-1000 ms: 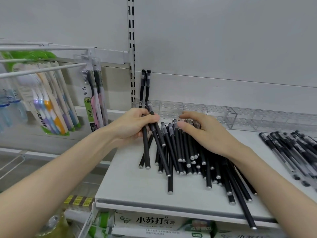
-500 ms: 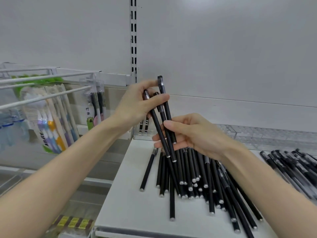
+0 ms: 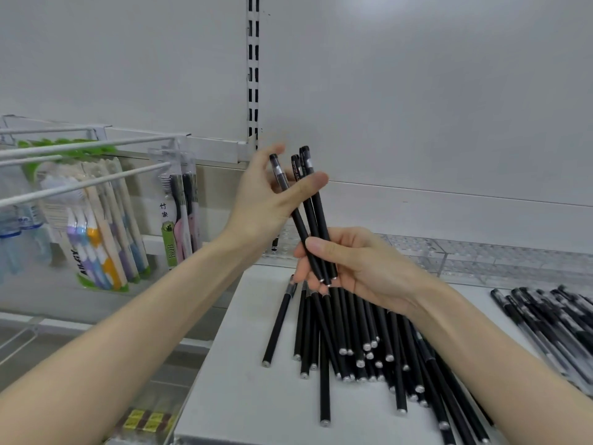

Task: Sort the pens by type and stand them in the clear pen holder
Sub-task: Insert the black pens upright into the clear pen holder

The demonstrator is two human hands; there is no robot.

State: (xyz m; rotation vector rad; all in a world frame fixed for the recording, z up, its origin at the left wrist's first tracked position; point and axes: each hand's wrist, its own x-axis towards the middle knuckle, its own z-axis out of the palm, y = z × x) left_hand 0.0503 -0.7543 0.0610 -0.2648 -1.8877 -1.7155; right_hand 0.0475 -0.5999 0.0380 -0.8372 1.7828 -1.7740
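Shelf [image 3: 244,396]: left hand [image 3: 263,200], gripping pens [image 3: 316,220], hides holder [image 3: 465,255] end.

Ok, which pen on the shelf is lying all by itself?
The leftmost black pen, lying apart to the left of the heap; the others overlap.

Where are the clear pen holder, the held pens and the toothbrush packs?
clear pen holder [image 3: 481,261]: head view, its front wall.
held pens [image 3: 316,216]: head view, barrels at mid-length.
toothbrush packs [image 3: 96,252]: head view, coloured handles.
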